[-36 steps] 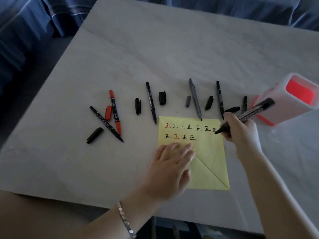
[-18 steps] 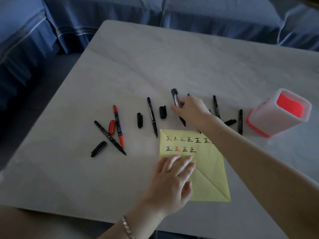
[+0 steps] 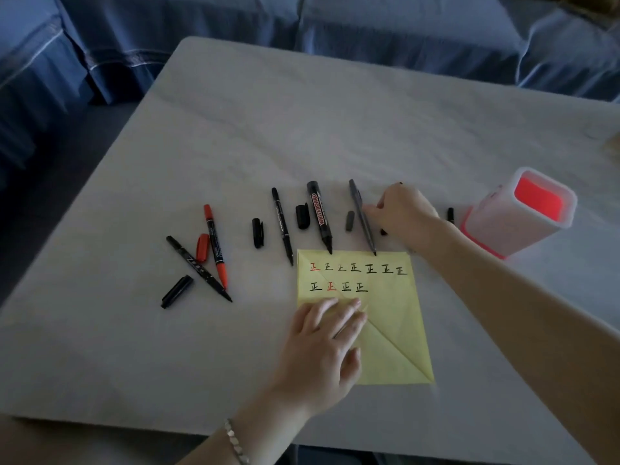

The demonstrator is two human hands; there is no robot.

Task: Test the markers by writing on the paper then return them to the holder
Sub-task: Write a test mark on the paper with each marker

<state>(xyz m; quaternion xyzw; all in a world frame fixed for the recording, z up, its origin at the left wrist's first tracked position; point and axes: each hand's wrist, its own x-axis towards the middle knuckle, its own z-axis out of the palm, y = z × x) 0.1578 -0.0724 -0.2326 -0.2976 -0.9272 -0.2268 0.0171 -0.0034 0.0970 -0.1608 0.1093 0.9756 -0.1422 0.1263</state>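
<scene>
Nearest me, my left hand [image 3: 322, 344] lay flat, its fingers [image 3: 349, 307] straight and together, pressing the yellow paper [image 3: 392, 330] down on the surface [image 3: 235, 146], with a bracelet [image 3: 235, 441] at the wrist. On the sheet I counted eleven test characters, seven in the far row and four in the nearer one, two of them red. Just past the paper's far edge ran the row of markers, long axes lying roughly near to far with the writing tips toward me. From the left there was a slanted black marker [image 3: 198, 268], a red marker [image 3: 216, 246], a thin black marker [image 3: 282, 226], the fat whiteboard marker [image 3: 320, 216] and the grey pen [image 3: 362, 216], whose tip touched the paper's far edge. That made five in plain sight. Two more showed only in part: a dark tip [image 3: 384, 232] under my right hand [image 3: 406, 213] and a black stub [image 3: 450, 214] just beside the holder [image 3: 496, 226]. Loose caps came to five: three black caps [image 3: 258, 233], one red cap [image 3: 202, 247] and one grey cap [image 3: 350, 220]. My right fingers were bent down over the row, and the grey pen sat just to their left, one fingertip at its barrel. I could not tell whether they had closed on anything. I judged that hand the nearer one for the next pick. The holder stood to its right with no marker showing in its red inside. Farthest off lay blue upholstery [image 3: 369, 21].
</scene>
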